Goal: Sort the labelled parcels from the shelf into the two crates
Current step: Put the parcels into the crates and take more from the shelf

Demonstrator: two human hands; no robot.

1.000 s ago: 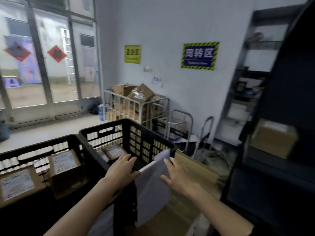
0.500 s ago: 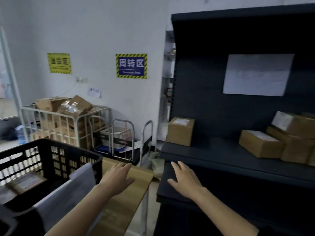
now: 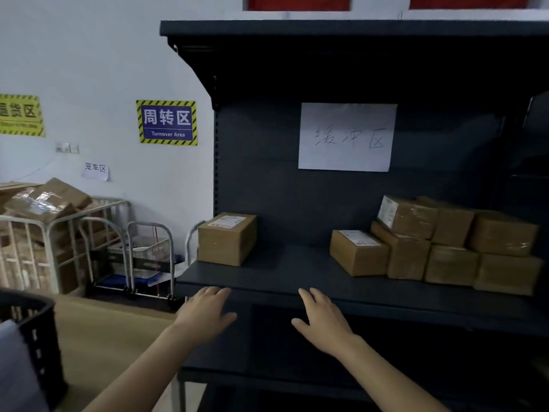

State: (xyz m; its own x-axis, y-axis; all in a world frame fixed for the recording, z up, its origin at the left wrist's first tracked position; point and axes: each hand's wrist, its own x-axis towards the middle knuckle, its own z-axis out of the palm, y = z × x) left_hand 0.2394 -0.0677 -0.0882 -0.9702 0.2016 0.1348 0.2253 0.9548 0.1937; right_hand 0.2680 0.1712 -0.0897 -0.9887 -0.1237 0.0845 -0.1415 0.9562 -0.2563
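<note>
Your left hand point(image 3: 205, 310) and right hand point(image 3: 322, 318) are at the near edge of the dark matte metal shelf point(image 3: 297, 272), fingers relaxed and gripping nothing. One boxy cardboard parcel point(image 3: 227, 239) with a white label sits far left. Stacked brown boxes point(image 3: 445, 248) sit far right. Black slotted plastic crate point(image 3: 32, 331) is near left.

Parcels on the shelf point(image 3: 297, 272), crate point(image 3: 35, 337) at far left.
One parcel point(image 3: 227, 239) sits at the shelf's left end; a stack of parcels point(image 3: 445, 245) sits right; a paper sheet point(image 3: 347, 136) hangs behind; both hands hover before the shelf edge.
</note>
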